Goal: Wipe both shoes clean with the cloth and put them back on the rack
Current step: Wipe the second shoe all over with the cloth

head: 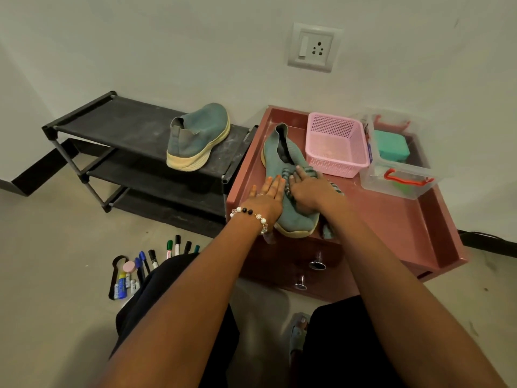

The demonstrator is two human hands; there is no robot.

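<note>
Hands meet over a teal shoe [291, 217] lying on a pink desk [391, 219], toe toward the near edge. Left hand [267, 196], fingers straight and together, presses flat on the shoe's left side; a bead bracelet [251, 214] circles that wrist. Right hand [309, 189] holds a striped cloth [289, 175] pressed against the shoe's upper, fingers curled over it; more cloth trails off the shoe's right side. Far on the desk stand a pink basket [335, 144] and, to its right, a clear box [397, 175] with red clips. To the left, a black rack [120, 127] carries the second shoe [198, 138] on its top shelf. Markers [156, 256] lie on the floor [56, 261] near the left.
</note>
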